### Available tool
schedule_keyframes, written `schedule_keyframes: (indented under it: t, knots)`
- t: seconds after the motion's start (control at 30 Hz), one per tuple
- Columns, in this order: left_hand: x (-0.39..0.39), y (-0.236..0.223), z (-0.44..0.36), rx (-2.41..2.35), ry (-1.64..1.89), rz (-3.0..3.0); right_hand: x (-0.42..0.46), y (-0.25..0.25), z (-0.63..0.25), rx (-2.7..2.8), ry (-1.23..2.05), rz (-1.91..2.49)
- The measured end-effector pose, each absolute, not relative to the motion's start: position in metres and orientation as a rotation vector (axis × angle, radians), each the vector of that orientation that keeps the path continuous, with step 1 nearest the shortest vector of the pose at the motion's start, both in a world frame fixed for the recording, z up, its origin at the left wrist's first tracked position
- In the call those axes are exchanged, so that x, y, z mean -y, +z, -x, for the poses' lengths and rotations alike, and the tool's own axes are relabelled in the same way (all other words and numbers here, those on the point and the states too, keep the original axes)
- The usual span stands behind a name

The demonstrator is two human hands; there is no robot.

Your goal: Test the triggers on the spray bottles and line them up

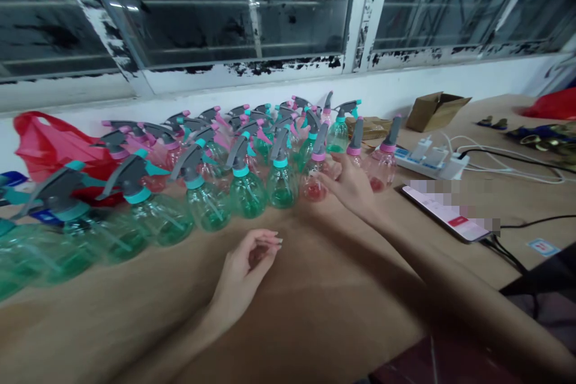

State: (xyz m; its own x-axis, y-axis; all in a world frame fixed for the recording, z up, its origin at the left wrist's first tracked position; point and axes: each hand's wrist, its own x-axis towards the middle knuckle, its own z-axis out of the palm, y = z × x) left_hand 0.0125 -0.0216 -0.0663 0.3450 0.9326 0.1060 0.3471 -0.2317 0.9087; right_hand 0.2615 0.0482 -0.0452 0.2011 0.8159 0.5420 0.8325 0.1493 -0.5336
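My right hand (353, 186) reaches into the front row with its fingers closed around the side of a clear spray bottle (315, 186). This bottle has a pink collar, a grey trigger head and a red tint at its base. My left hand (247, 267) is over the table in front of the row, loosely curled, with nothing visible in it. Beyond its fingertips stand green-tinted spray bottles with teal collars, among them one green spray bottle (282, 183) and another green spray bottle (247, 192). To the right of my right hand is a pink-collared spray bottle (382, 168).
Many more spray bottles crowd toward the wall, with a red plastic bag (63, 147) behind them at left. On the right are a power strip (427, 159) with cables, a phone (443, 210) and an open cardboard box (434, 111). Windows line the back wall.
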Motion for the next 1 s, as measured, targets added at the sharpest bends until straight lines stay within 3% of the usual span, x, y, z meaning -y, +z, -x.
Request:
schedule_keyframes:
  t: [0.23,0.67,1.0]
  knots:
    - [0.033,-0.064,-0.012,-1.158,0.868,-1.749,-0.066,-0.049,-0.249,1.575,0.041,1.842]
    - [0.014,-0.076,-0.035,-1.095,0.926,-1.734,-0.034,-0.051,-0.256,1.702,-0.038,1.781]
    - [-0.014,-0.072,-0.052,-1.02,1.014,-1.772,0.011,-0.057,-0.242,1.739,-0.283,1.705]
